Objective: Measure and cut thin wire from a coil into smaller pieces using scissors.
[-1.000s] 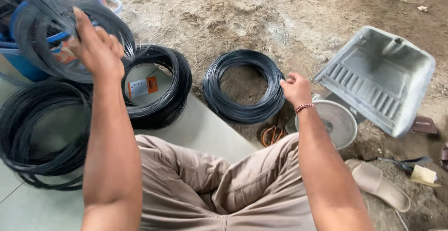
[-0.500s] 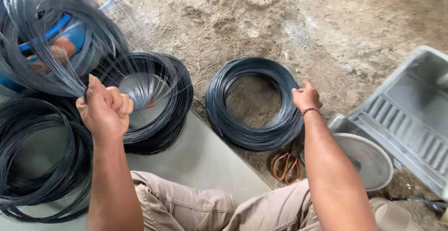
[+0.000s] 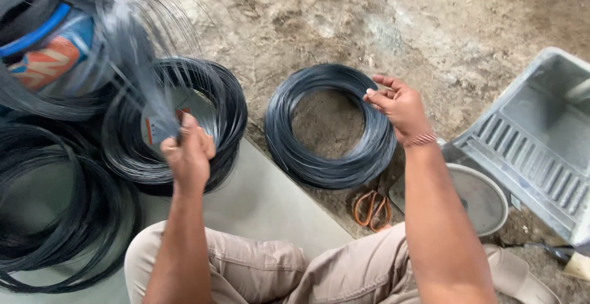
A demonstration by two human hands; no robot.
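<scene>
The wire bundle (image 3: pixel 132 64) is gripped in the left hand (image 3: pixel 187 156), whose fingers are closed in a fist around the gathered strands. From the fist the strands rise and fan out toward the upper left, over the blue drum (image 3: pixel 43 46) at the far left of the ground; they are blurred, so single strands cannot be told apart. Its long axis is judged to run from the fist up and to the left, with the loose ends pointing away from the person.

The right hand (image 3: pixel 399 104) is laid on the right rim of the small coil (image 3: pixel 329 126), which lies flat on the bare dirt, just past the edge of the grey sheet (image 3: pixel 264 205). Its fingers are half curled and touch the top turns; whether any turn is pinched cannot be told.

A tangle is judged the main risk: the fanned strands hang close above the middle coil (image 3: pixel 175 122) and could catch in its turns if lowered carelessly. Springy ends could whip toward the face or arm if the fist is loosened. The scissors (image 3: pixel 372 209) lie near the right knee and could be knocked or knelt upon.
</scene>
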